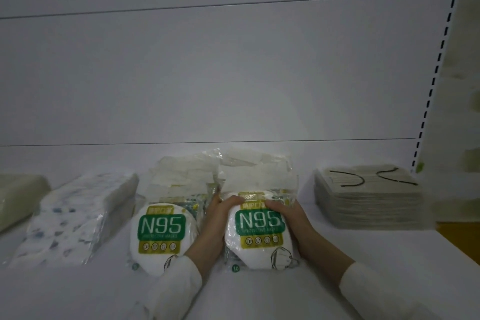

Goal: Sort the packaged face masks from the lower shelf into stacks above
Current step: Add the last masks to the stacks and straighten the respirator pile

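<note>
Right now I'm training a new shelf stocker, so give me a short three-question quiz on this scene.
1. True or false: the left hand and the right hand grip the same pack, the right N95 pack.
2. What sits on the shelf to the right of that pack? A) a stack of flat masks with black ear loops; B) a red box; C) a bottle.
3. Fill in: ___ packs show a green N95 label.
Key: 1 true; 2 A; 3 two, counting the left N95 pack.
</note>
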{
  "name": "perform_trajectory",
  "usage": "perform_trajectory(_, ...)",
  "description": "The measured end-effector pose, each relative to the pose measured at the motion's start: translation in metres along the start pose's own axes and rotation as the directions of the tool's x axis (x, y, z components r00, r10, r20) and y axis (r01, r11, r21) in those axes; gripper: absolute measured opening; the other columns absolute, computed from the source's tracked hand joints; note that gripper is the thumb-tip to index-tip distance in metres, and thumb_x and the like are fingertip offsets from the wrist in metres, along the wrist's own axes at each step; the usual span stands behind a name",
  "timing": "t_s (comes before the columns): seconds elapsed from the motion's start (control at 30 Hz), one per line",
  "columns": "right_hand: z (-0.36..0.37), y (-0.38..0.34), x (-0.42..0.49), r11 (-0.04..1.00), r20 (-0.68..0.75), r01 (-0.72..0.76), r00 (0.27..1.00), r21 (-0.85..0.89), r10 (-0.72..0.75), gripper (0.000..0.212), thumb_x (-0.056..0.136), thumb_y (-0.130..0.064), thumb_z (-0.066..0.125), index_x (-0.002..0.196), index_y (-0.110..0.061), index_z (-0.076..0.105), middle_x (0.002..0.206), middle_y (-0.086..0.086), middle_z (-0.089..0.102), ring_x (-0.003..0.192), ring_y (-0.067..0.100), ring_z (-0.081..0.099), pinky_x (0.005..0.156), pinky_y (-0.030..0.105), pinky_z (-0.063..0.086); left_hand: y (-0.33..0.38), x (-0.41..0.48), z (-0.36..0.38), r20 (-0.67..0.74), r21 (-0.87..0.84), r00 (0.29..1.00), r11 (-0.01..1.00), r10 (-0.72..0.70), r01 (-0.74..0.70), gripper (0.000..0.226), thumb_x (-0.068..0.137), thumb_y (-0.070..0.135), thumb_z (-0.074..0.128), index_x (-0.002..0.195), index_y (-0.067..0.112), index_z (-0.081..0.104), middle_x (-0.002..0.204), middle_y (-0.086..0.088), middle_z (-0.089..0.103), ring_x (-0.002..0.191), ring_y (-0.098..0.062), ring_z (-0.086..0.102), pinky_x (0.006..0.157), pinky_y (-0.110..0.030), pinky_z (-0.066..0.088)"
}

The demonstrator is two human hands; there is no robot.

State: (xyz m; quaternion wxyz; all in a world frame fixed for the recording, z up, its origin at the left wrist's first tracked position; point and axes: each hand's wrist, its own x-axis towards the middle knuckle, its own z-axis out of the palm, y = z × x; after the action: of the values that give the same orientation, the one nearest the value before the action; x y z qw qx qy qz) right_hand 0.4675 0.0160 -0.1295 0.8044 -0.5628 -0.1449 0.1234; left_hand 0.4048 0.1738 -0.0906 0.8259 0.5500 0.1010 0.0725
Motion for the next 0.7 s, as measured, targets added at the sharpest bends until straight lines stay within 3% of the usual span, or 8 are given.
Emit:
perform_trajectory(0.13,0.002,-0.006,-0.008,0.999,-0.019,0.041,0.999,-0.007,-0.041,0.082,0.054,-0.023,0.087,0.125,-0.007,0.05,0.11,0.022,0.068,0.097,0.042,0.067,0.086,0.059,0.051,0.006,-0.011,0.003,-0.084,0.146,0.996,0.989,-0.017,0.029,0.04,0.079,0.009,0.066,0.118,0.002,0.058,0.087,-0.017,0.07,0.064,-0.026,0.069,0.047,-0.027,0.05)
perform_trajectory(0.23,0.005,-0.013,-0.017,0.992,-0.032,0.105,0.994,-0.069,-0.107,0.079,0.056,-0.019,0.087,0.125,-0.011,0.049,0.107,0.015,0.07,0.091,0.033,0.07,0.071,0.042,0.058,0.02,-0.03,0.006,-0.118,0.298,0.993,0.954,-0.009,0.044,0.03,0.085,0.015,0.061,0.112,0.002,0.06,0.083,-0.011,0.07,0.064,-0.02,0.067,0.049,-0.022,0.048)
perform_trajectory(0.3,0.005,-0.019,-0.021,0.981,-0.035,0.162,0.985,-0.107,-0.167,0.068,0.066,-0.012,0.081,0.125,-0.015,0.048,0.108,0.011,0.069,0.087,0.025,0.072,0.065,0.031,0.058,0.035,-0.047,0.003,-0.08,0.431,0.997,0.902,0.0,0.035,0.026,0.087,0.022,0.057,0.105,0.004,0.063,0.084,-0.008,0.067,0.068,-0.016,0.065,0.058,-0.021,0.049)
perform_trajectory(0.4,0.005,-0.026,-0.024,0.956,-0.01,0.247,0.968,-0.16,-0.252,0.069,0.07,-0.023,0.079,0.13,-0.017,0.046,0.115,0.009,0.066,0.096,0.024,0.069,0.074,0.035,0.059,0.064,-0.067,-0.019,-0.051,0.623,0.981,0.774,0.186,-0.115,0.022,0.089,0.029,0.056,0.086,0.011,0.067,0.087,-0.005,0.067,0.082,-0.019,0.062,0.085,-0.036,0.052)
perform_trajectory(0.47,0.006,-0.029,-0.027,0.95,-0.025,0.25,0.966,-0.19,-0.259,0.084,0.059,-0.042,0.085,0.131,-0.02,0.047,0.118,0.007,0.066,0.103,0.026,0.067,0.084,0.043,0.057,0.087,-0.075,-0.041,-0.064,0.67,0.923,0.702,0.379,-0.242,0.019,0.091,0.028,0.054,0.091,0.015,0.069,0.088,0.002,0.068,0.083,-0.015,0.061,0.083,-0.037,0.052)
perform_trajectory(0.53,0.007,-0.028,-0.029,0.951,-0.058,0.239,0.965,-0.196,-0.255,0.091,0.052,-0.049,0.085,0.131,-0.022,0.048,0.12,0.006,0.065,0.106,0.026,0.066,0.087,0.046,0.055,0.106,-0.071,-0.07,-0.113,0.694,0.838,0.646,0.533,-0.318,0.023,0.094,0.024,0.051,0.11,0.016,0.066,0.101,0.004,0.065,0.086,-0.01,0.058,0.078,-0.028,0.047)
perform_trajectory(0.63,0.009,-0.023,-0.03,0.961,-0.096,0.199,0.971,-0.195,-0.22,0.084,0.056,-0.044,0.085,0.129,-0.019,0.051,0.119,0.009,0.066,0.103,0.025,0.067,0.084,0.041,0.056,0.11,-0.043,-0.121,-0.203,0.656,0.798,0.684,0.567,-0.319,0.034,0.095,0.023,0.05,0.126,0.015,0.058,0.13,-0.002,0.056,0.116,-0.019,0.05,0.097,-0.031,0.039)
perform_trajectory(0.7,0.01,-0.018,-0.031,0.979,-0.115,0.153,0.979,-0.136,-0.169,0.064,0.066,-0.026,0.079,0.123,-0.013,0.053,0.11,0.013,0.069,0.094,0.028,0.07,0.073,0.038,0.058,0.095,-0.021,-0.152,-0.233,0.501,0.889,0.832,0.395,-0.238,0.051,0.089,0.047,0.055,0.13,0.017,0.056,0.136,-0.006,0.053,0.124,-0.025,0.048,0.108,-0.043,0.035)
